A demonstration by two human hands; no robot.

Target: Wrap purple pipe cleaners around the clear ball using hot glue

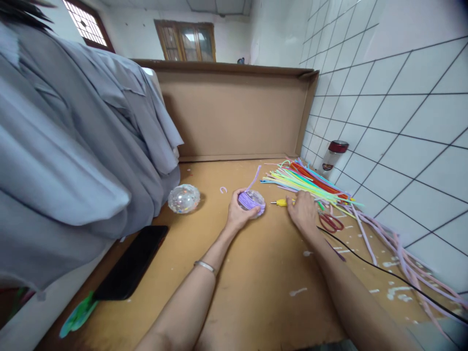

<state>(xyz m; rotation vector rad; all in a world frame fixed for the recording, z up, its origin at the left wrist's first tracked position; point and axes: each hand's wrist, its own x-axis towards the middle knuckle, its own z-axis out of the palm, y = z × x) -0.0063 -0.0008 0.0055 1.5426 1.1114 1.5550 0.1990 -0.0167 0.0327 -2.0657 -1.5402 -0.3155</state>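
Note:
My left hand point(239, 213) is closed around a small clear bowl point(259, 197) whose side is wrapped with purple pipe cleaner point(250, 203). One loose end of the pipe cleaner sticks up and away from it. To the right, my right hand point(303, 209) is closed over a yellow glue gun point(281, 203) lying on the table, its metal nozzle pointing at the bowl. My palm hides most of the tool. A black cord point(369, 252) trails from under my right wrist. Red-handled scissors point(331, 222) lie just right of that hand.
A pile of coloured pipe cleaners point(310, 180) lies at the back right, near a red-lidded bottle point(333, 157). Another clear bowl point(184, 198) and a black phone point(133, 263) are at left. Grey cloth point(91, 136) hangs at left; a cardboard panel point(237, 114) stands behind.

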